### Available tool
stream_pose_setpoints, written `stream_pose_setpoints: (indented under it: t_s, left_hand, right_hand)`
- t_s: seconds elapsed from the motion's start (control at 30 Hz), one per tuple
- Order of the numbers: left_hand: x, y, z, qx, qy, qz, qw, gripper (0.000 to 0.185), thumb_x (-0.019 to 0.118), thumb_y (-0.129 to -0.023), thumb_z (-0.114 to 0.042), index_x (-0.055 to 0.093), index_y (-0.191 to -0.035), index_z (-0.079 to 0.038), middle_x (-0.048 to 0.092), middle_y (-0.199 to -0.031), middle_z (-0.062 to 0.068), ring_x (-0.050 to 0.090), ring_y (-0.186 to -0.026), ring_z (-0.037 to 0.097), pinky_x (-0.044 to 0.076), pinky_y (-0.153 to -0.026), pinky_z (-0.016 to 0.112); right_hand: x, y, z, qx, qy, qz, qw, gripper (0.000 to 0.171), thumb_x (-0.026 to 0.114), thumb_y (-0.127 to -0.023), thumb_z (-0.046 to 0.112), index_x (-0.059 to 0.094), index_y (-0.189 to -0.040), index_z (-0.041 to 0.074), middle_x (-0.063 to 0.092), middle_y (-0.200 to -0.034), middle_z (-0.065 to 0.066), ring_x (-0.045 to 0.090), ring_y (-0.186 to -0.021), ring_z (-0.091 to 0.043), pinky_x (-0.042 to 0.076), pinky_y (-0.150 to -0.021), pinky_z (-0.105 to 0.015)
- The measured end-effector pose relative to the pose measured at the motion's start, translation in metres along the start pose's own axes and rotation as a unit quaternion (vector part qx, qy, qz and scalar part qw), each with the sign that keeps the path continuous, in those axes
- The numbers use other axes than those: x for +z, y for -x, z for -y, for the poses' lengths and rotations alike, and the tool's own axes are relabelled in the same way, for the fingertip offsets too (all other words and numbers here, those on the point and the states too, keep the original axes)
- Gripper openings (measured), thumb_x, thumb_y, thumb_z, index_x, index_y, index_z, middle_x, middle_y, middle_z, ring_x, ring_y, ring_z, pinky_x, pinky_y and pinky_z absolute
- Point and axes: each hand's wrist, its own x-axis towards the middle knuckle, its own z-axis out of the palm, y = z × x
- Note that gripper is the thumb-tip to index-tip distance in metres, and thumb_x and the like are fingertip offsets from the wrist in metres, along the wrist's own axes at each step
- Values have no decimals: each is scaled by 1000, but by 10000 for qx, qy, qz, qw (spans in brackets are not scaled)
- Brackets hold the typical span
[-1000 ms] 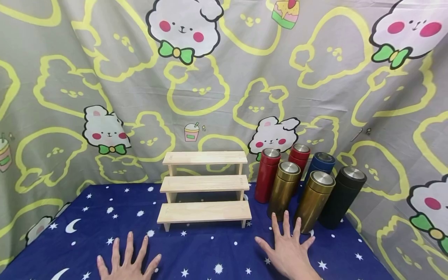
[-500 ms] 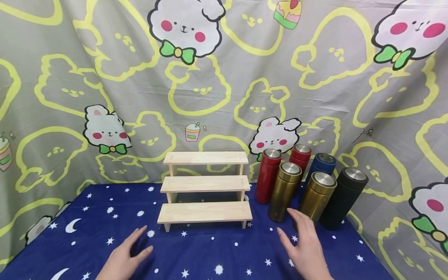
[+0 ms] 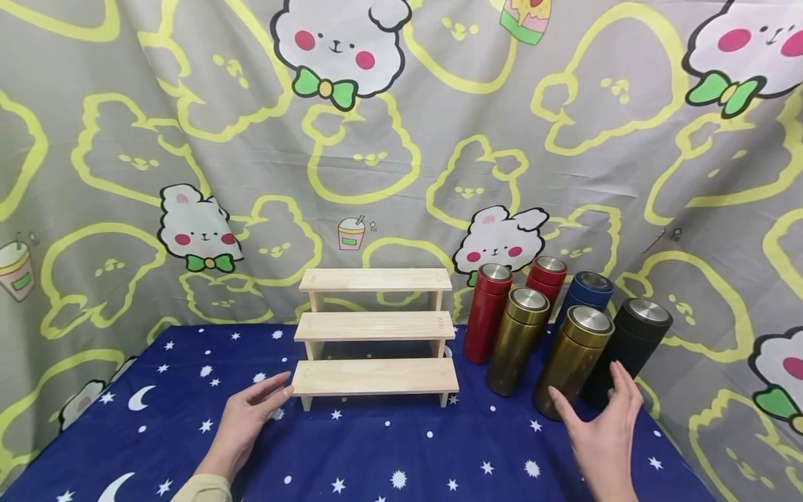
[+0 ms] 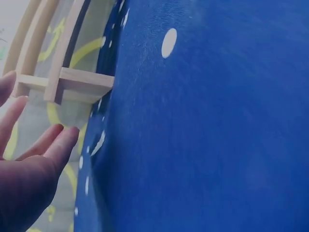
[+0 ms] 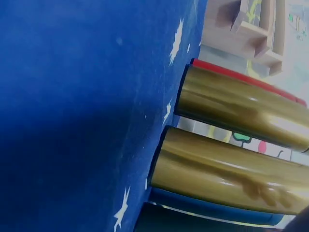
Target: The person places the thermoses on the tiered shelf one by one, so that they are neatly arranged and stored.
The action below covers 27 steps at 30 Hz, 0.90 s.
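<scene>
Nothing shelved yet: three-tier pale wooden step rack [image 3: 375, 328] bare. My right hand [image 3: 603, 427], fingers spread, holding nothing, nears the closest gold metal flask [image 3: 572, 361] at 3 o'clock; left hand [image 3: 252, 413] relaxed, empty.

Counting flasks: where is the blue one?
In the head view, the blue flask stands back right, behind the gold flask, between the red flask and black flask.

Front red flask [image 3: 488, 317], rear red flask [image 3: 547, 275], blue flask [image 3: 583, 293], left gold flask [image 3: 517, 345]: upright, clustered near table's back-right corner. Navy star-print tablecloth [image 3: 389, 453]. Bunny-print curtain [image 3: 251, 139] behind.
</scene>
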Motion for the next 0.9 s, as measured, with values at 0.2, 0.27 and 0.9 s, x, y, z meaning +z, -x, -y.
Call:
stream_pose_setpoints:
  t_s: [0.2, 0.27, 0.9]
  left_hand:
    - [14, -14, 4, -51, 702, 60, 9975, 58, 76, -89, -26, 56, -136, 1, 54, -138, 16, 60, -99, -3, 47, -89, 17]
    - [17, -17, 5, -60, 848, 103, 9963, 59, 76, -88, -26, 56, -137, 1, 53, -139, 13, 59, -101, -4, 47, -90, 17]
    - [31, -34, 12, -361, 1048, 308, 9934, 60, 77, -87, -21, 54, -137, 3, 47, -144, 20, 51, -123, 25, 39, -106, 41]
  right_hand:
    - [9, -8, -6, 930, -24, 471, 9945, 105, 88, -72, 11, 20, -151, -4, 25, -144, -30, 30, -132, -44, 26, -109, -54]
    - [12, -9, -9, 1057, -28, 533, 9930, 105, 88, -72, 13, 20, -151, -3, 27, -142, -30, 32, -131, -44, 27, -109, -54]
    - [21, -21, -24, 1682, -152, 764, 9827, 96, 85, -78, 19, 24, -147, -6, 41, -134, -30, 47, -121, -41, 39, -92, -36]
